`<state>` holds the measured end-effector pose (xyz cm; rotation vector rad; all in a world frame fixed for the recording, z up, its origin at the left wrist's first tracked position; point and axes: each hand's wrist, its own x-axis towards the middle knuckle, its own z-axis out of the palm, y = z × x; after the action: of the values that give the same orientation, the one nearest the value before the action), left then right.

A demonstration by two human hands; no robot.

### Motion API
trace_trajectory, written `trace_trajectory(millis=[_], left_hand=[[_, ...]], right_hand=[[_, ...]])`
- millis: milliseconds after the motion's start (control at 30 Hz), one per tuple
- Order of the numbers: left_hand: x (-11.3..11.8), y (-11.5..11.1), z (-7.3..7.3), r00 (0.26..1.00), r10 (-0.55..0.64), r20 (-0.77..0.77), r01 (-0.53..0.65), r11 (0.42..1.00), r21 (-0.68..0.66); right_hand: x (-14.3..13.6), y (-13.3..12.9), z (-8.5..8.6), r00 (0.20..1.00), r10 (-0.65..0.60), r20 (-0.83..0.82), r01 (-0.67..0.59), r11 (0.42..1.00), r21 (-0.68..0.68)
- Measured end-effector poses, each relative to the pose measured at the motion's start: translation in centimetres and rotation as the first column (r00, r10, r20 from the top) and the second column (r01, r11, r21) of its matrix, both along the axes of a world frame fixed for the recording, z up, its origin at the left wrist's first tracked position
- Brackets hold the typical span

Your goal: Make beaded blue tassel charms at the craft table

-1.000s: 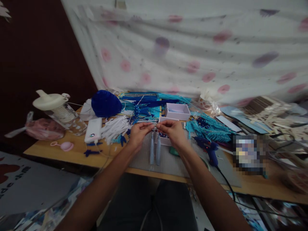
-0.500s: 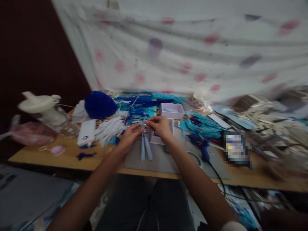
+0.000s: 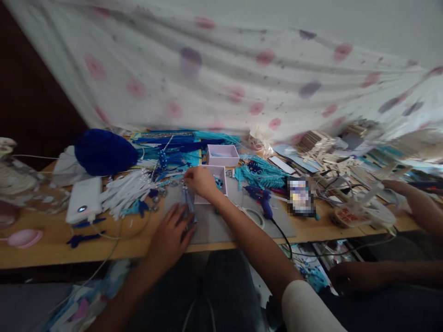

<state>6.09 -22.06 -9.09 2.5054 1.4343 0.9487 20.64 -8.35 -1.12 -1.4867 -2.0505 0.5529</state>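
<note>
My left hand [image 3: 170, 235] lies with its fingers spread on the grey mat [image 3: 214, 230], partly over light blue ribbon strips [image 3: 188, 203]. My right hand [image 3: 201, 182] is bent down at the top of the strips, by a beaded chain, its fingertips pressed together; what they hold is too small to make out. Behind my right wrist is an open pale box [image 3: 223, 179] with small blue pieces, and another pale box [image 3: 223, 154] stands farther back. White strips [image 3: 129, 189] are fanned out left of my hands.
A blue glue gun [image 3: 261, 198] with a black cord lies right of the mat. A white power bank [image 3: 84, 200] and a blue plush piece [image 3: 105, 152] are at the left. Another person's hand [image 3: 411, 198] reaches in at the right, near a white stand.
The view has swung right. My left hand has left the beaded piece and opened, lower down by the ribbon strips. The strips now lie tilted on the mat. Another person's hands have come into view.
</note>
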Motion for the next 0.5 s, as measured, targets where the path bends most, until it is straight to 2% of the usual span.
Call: trace_trajectory(millis=[133,267,367,500], left_hand=[[-0.5,-0.6,-0.9,0.997,-0.037,-0.074,0.041,0.998,0.057],[-0.4,-1.0,-0.1,0.998,-0.008,-0.062,0.015,0.994,0.109],[0.6,-0.3,0.8,0.994,0.008,-0.11,0.002,0.996,0.092],[1.6,0.8,0.6,0.985,-0.021,-0.17,0.03,0.998,0.055]], right_hand=[[0.4,0.1,-0.1,0.999,0.022,0.045,-0.023,1.0,0.0],[0.8,0.7,-0.5,0.998,0.048,0.041,-0.047,0.998,-0.035],[1.0,0.9,-0.7,0.998,0.045,0.037,-0.043,0.998,-0.045],[1.1,0.8,-0.7,0.999,0.019,0.046,-0.018,1.0,-0.015]])
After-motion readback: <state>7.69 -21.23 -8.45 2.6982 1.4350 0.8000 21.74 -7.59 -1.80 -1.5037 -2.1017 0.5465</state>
